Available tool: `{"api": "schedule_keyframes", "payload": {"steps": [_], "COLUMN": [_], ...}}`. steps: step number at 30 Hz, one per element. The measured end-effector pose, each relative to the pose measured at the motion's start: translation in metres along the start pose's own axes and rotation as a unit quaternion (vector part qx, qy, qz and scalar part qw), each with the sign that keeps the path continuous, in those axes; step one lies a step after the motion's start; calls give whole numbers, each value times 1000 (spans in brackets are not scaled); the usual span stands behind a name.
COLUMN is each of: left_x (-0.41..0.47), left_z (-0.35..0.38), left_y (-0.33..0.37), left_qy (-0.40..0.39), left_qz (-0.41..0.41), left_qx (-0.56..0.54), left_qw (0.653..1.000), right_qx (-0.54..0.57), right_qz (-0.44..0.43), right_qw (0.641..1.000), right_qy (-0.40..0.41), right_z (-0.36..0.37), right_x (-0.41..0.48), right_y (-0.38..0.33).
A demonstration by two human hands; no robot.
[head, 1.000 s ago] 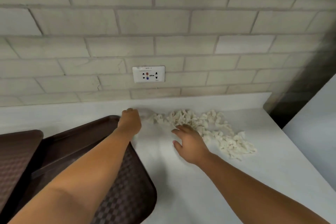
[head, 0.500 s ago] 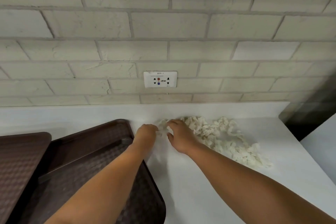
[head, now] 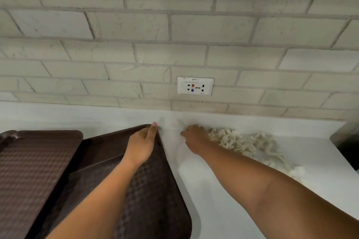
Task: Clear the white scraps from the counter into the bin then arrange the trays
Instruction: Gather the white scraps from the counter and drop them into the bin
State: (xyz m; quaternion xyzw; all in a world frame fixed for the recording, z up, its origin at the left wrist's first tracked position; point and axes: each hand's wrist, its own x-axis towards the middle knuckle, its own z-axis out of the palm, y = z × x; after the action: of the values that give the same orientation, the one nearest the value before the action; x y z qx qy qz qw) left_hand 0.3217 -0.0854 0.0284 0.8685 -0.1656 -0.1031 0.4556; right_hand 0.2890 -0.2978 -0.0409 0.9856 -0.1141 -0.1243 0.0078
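A pile of white scraps (head: 246, 142) lies on the white counter (head: 217, 211) near the brick wall, right of centre. My right hand (head: 194, 139) sits at the pile's left end with fingers bent down onto the counter; whether scraps are inside it is hidden. A dark brown patterned tray (head: 153, 190) lies tilted left of the scraps. My left hand (head: 140, 144) grips its far right corner, thumb laid along the rim. A second brown tray (head: 37, 163) lies further left, overlapping the first. No bin is in view.
A white wall socket (head: 195, 85) sits in the brick wall just above the counter's back edge. A dark object (head: 347, 141) stands at the counter's right end, where the counter drops off. Bare counter shows between the tray and my right forearm.
My left hand has pulled back from the scraps onto the tray's far corner. My right hand has slid left to the pile's left end. The view has shifted left and tilted up.
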Motion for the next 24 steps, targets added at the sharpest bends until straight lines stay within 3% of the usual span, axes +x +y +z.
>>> {"api": "schedule_keyframes", "payload": {"steps": [3,7,11,16,24], "left_x": [-1,-4,-14,-36,-94], "left_z": [-6,-3,15,40,74], "left_y": [-14,-17,1,29,79], "left_qy": [33,31,-14,-42,-152], "left_qz": [6,-27,-51,-44,-1], "left_qx": [-11,-105,-226,-310,-276], "left_qw": [999,994,973,949,949], "right_qx": [81,170,347,465,599], "right_qz": [-2,8,45,35,105], "right_qw": [997,984,931,876,782], "right_qy": [14,49,109,122,138], "right_z": [2,-1,-15,-47,-61], "right_x": [-2,-12,-25,-71,-198], "right_y": [-12,-16,-8,3,45]}}
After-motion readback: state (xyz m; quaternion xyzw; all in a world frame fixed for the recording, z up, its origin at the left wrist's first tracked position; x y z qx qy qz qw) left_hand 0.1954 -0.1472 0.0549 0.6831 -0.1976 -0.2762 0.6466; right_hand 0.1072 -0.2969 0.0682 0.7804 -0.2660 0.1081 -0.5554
